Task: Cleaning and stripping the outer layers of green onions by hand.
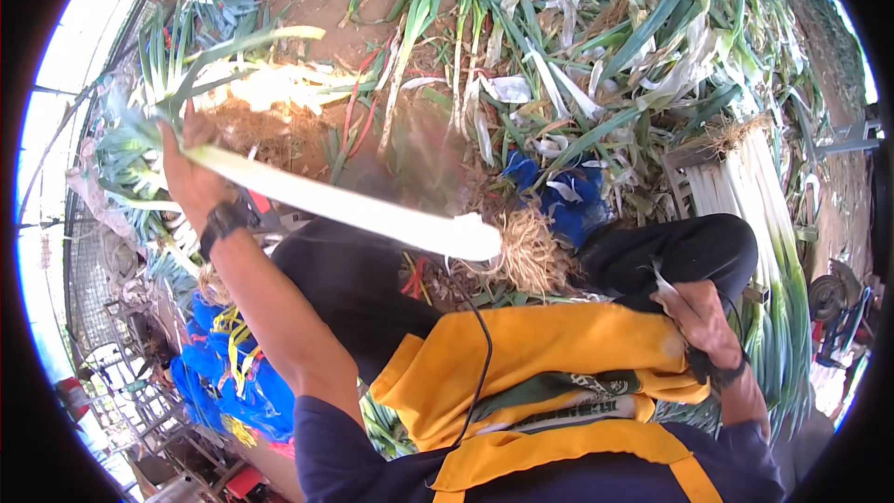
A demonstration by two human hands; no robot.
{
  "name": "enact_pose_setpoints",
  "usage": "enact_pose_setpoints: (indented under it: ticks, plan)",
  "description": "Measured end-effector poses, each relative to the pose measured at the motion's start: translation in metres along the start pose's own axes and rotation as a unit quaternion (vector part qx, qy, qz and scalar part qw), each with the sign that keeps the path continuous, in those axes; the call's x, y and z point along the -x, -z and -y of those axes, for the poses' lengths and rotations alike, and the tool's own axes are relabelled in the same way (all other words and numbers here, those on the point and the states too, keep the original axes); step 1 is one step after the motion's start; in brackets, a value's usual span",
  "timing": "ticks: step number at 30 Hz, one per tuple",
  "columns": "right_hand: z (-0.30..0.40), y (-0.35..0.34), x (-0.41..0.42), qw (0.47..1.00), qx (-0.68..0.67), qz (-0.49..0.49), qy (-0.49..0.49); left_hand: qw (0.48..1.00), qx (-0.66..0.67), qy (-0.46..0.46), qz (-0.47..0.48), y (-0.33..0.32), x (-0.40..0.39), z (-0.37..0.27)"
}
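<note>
My left hand (198,171), with a dark band at its wrist, grips a large leek (349,206) where the white shaft turns into green leaves. The leek slants across above my legs, with its bushy tan roots (534,251) towards the middle. My right hand (700,318) is beside my right knee, its fingers curled around a thin whitish strip of leek skin (663,281). Next to that hand, a row of leeks with clean white shafts (751,181) lies on a low rack (677,185), green ends towards me.
Stripped leek leaves (649,49) are heaped ahead on the right. More leeks (157,133) lie on the left. Blue netting (241,381) with yellow ties sits beside my left leg, and a blue mesh piece (569,188) lies between the knees. A thin cable (482,363) hangs over my yellow apron (545,335).
</note>
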State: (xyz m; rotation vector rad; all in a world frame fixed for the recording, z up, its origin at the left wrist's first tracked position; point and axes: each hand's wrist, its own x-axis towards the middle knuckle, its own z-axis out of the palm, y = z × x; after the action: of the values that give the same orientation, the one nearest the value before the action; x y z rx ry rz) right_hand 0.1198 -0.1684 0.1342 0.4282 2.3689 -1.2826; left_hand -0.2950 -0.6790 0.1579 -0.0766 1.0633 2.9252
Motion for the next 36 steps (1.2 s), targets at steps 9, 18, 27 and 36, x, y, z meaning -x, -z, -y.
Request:
enact_pose_setpoints:
  ticks: [9, 18, 27, 36]
  plan:
    - [0.062, 0.057, -0.109, 0.914, 0.21, -0.296, 0.182, 0.992, 0.117, -0.007, 0.051, -0.012, 0.003, 0.042]
    - [0.116, -0.028, -0.135, 0.922, -0.249, 0.123, 0.27, 0.98, 0.146, 0.01, 0.137, -0.028, 0.015, 0.047]
    - [0.129, -0.046, -0.139, 0.897, -0.252, 0.276, 0.237, 0.973, 0.146, 0.008, 0.18, -0.033, 0.019, 0.047]
    - [0.133, -0.07, -0.129, 0.887, -0.222, 0.191, 0.358, 0.959, 0.193, 0.067, 0.195, -0.03, 0.012, 0.048]
